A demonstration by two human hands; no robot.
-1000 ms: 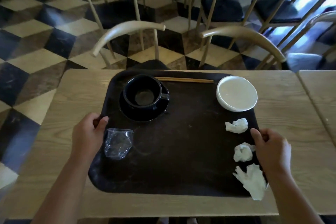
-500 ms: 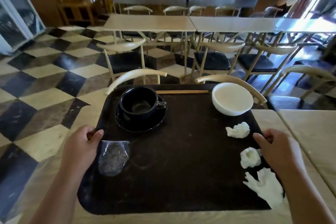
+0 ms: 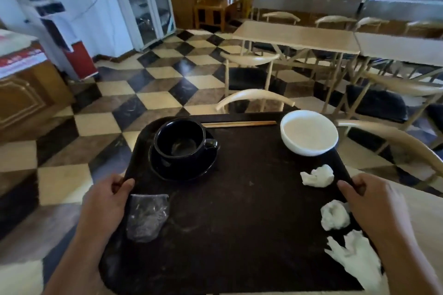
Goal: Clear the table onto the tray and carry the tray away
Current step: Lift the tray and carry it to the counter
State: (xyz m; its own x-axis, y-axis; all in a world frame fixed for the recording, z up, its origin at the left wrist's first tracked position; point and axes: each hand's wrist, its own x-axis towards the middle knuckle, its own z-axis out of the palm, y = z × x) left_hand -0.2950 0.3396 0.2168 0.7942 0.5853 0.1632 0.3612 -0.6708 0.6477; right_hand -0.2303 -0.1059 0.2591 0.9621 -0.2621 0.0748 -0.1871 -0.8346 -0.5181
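The tray (image 3: 239, 211) runs off the bottom edge (near rim unseen), hiding the table beneath.

A single view, taken from a wide-angle camera worn on the person's head. It looks forward and down, so the dark tray (image 3: 239, 211) fills the lower half of the picture close under the lens, with both forearms coming in from the bottom corners. Above the tray's far edge the view runs out over the chequered floor (image 3: 153, 93) to the chairs and the far wall, well apart from the camera. Straight lines bend toward the picture's edges
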